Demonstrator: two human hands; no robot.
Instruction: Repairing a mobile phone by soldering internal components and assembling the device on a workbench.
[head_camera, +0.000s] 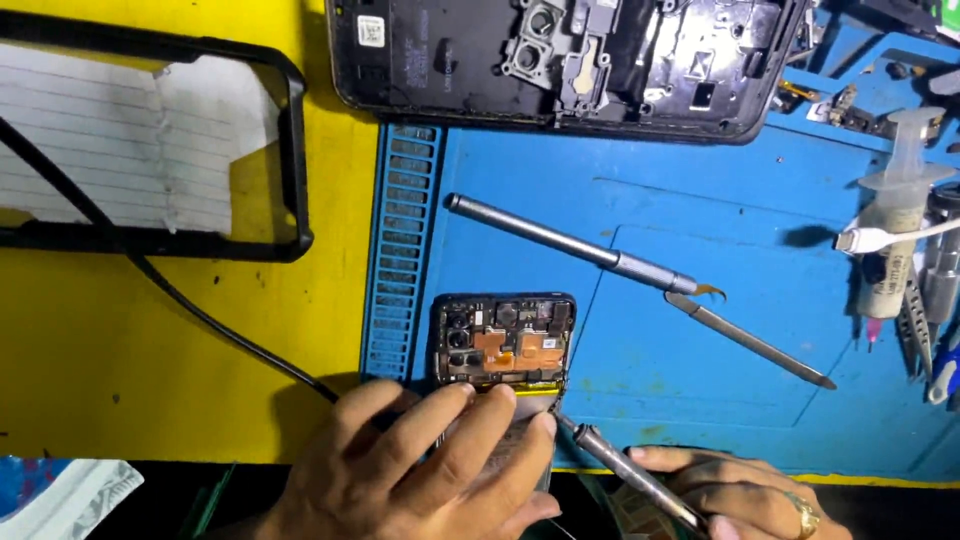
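Observation:
An opened phone (503, 340) with its back cover off lies on the blue work mat (700, 300), its circuit board and orange flex cables exposed. My left hand (420, 465) covers the phone's lower half, fingers pressed on it and holding it. My right hand (740, 495), wearing a ring, grips a grey metal tool (625, 478) whose tip touches the phone's lower right edge.
A second opened phone frame (570, 60) lies at the top. Two grey metal tools (600, 250) rest crossed on the mat. A syringe (895, 220) and tweezers stand at the right. A clear black-rimmed case (150, 150) and a black cable (200, 310) lie on the yellow surface.

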